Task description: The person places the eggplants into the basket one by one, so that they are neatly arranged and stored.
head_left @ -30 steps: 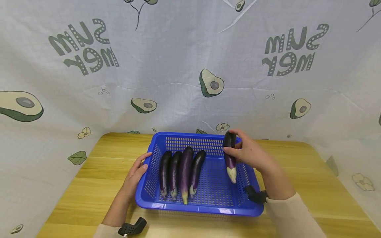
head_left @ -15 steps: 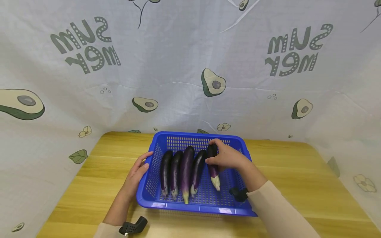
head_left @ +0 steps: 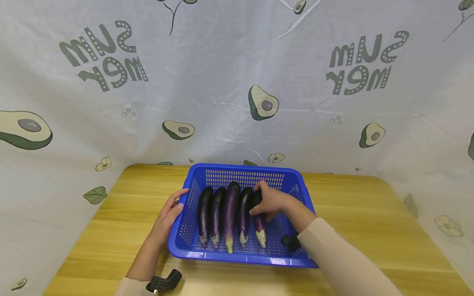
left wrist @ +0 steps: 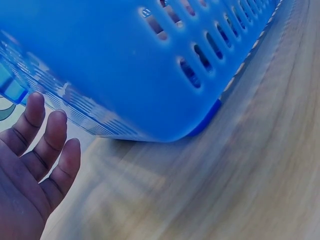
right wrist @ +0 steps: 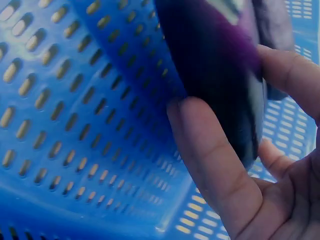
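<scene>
A blue plastic basket (head_left: 255,260) with slotted walls stands on the table. Inside it several dark purple eggplants (head_left: 230,213) lie side by side in a row, pale stem ends toward the near wall. My right hand (head_left: 273,202) grips another eggplant (head_left: 260,232) at the row's right end, thumb on one side and fingers on the other. In the right wrist view this eggplant (right wrist: 215,65) sits between thumb and fingers, close over the basket floor. My left hand (head_left: 167,220) touches the basket's left rim with its fingertips and thumb; three loosely bent fingers (left wrist: 50,135) show beside the outer wall.
The basket rests on a wood-grain table (head_left: 111,230). Behind it hangs a pale curtain (head_left: 222,82) printed with avocados and lettering. Each wrist wears a black camera mount, the left one (head_left: 164,283) just in front of the basket's near left corner.
My right hand has carried the eggplant leftward from the basket's right wall and lowered it beside the row. The left hand stays at the left rim.
</scene>
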Tool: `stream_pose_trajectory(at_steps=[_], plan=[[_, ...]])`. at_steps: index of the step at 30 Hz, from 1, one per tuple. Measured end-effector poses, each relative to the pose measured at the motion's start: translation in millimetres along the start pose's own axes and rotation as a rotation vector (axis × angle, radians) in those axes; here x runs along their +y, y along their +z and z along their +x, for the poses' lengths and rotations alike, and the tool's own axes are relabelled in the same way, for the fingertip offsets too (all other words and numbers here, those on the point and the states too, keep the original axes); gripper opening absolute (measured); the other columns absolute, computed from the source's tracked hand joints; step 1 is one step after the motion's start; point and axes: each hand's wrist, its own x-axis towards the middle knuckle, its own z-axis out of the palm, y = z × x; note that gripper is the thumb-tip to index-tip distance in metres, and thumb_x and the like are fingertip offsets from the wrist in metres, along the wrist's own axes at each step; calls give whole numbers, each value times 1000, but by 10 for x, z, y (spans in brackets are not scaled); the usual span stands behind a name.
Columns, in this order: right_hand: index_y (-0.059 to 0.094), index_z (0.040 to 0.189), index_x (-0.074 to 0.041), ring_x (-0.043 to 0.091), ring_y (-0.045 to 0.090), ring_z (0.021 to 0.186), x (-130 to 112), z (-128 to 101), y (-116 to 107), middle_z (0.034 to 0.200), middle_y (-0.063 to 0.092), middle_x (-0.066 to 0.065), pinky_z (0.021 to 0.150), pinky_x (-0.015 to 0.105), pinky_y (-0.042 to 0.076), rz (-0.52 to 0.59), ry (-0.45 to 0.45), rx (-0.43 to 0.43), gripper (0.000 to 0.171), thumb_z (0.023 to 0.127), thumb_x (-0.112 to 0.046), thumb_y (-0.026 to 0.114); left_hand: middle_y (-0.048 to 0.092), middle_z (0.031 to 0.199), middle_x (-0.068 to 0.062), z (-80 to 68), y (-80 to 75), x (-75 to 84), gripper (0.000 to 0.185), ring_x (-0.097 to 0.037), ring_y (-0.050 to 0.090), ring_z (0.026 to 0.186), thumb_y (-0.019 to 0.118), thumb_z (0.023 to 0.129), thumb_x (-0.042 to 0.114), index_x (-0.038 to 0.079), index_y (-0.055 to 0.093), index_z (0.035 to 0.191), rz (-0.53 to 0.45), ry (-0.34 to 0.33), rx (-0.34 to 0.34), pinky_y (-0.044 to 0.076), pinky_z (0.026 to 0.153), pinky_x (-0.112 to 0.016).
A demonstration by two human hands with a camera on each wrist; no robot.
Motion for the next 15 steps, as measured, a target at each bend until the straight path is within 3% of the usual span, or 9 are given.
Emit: stream_pose_trajectory(at_steps=[7, 15], plan=[[29, 137, -8, 31, 72, 69, 36, 38, 44, 109, 54, 28, 64, 40, 64, -43, 10, -20, 79, 79, -6, 83, 41, 146, -31, -3, -1, -7, 47, -49, 59, 119, 35, 109, 24, 17, 32, 155, 0, -3, 8, 64, 83, -47], [27, 148, -10, 29, 72, 71, 11, 14, 5, 119, 56, 31, 63, 40, 64, -100, 15, -17, 88, 81, -12, 84, 39, 149, -30, -3, 2, -11, 48, -52, 57, 122, 35, 108, 24, 17, 31, 156, 4, 1, 4, 64, 84, -47]])
